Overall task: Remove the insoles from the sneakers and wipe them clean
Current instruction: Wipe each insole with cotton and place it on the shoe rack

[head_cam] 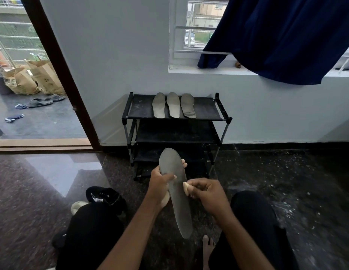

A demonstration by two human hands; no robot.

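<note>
Left hand (160, 184) holding grey insole (178, 207), right hand (207, 194) pinching pale wipe (186, 189)

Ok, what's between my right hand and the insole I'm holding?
A small pale wipe, pinched by the right hand, touches the insole, seen in the head view.

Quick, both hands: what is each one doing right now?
Left hand: grips the long grey insole near its middle.
Right hand: pinches a small pale wipe against that insole.

Forearms (130, 230) forward, left hand (160, 185) around an insole (178, 207), right hand (207, 195) with fingers (197, 187) pinched on a pale wad (185, 189).
</note>
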